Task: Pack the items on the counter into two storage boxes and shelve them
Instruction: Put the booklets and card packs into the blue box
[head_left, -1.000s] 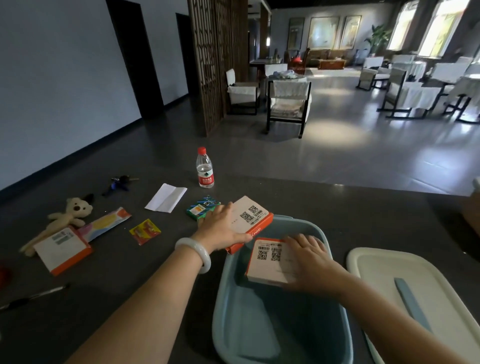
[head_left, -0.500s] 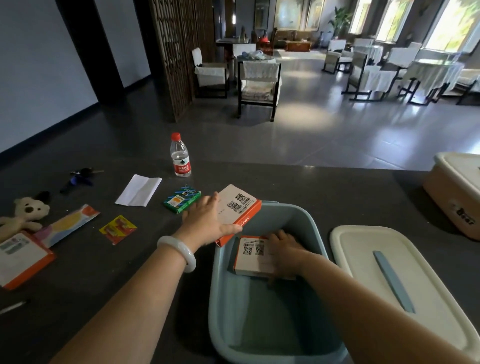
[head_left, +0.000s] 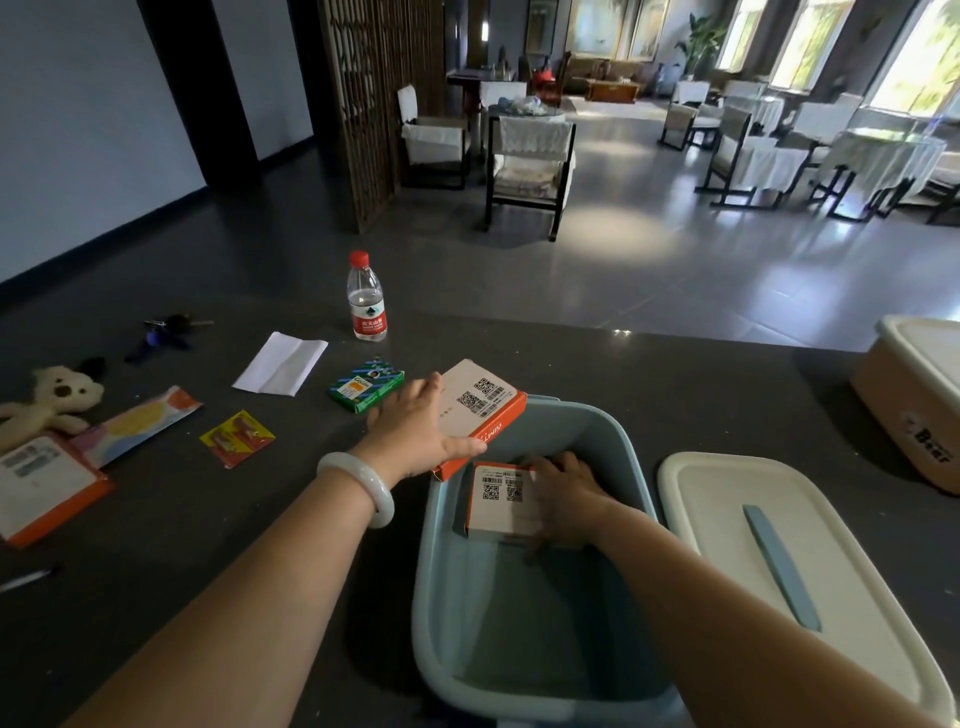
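Note:
An open blue storage box (head_left: 631, 457) stands on the dark counter in front of me. My right hand (head_left: 563, 496) is down inside it, holding a white and orange carton (head_left: 496, 501) against the box's far left corner. My left hand (head_left: 415, 434) grips a second white and orange carton (head_left: 480, 402) that leans over the box's left rim. The box's white lid (head_left: 727, 519) with a blue handle lies to the right. A second, beige storage box (head_left: 914, 410) with its lid on sits at the far right.
On the counter to the left lie a green card pack (head_left: 366, 384), a folded white paper (head_left: 280, 362), a water bottle (head_left: 366, 299), a yellow-red packet (head_left: 238, 436), a colourful pouch (head_left: 137, 423), a plush toy (head_left: 49, 397), keys (head_left: 166, 330), a third carton (head_left: 44, 486) and a pen (head_left: 26, 579).
My right hand has lowered its carton from above the rim down into the blue box. My left hand keeps its carton at the rim. The view has turned right, and the beige box now shows.

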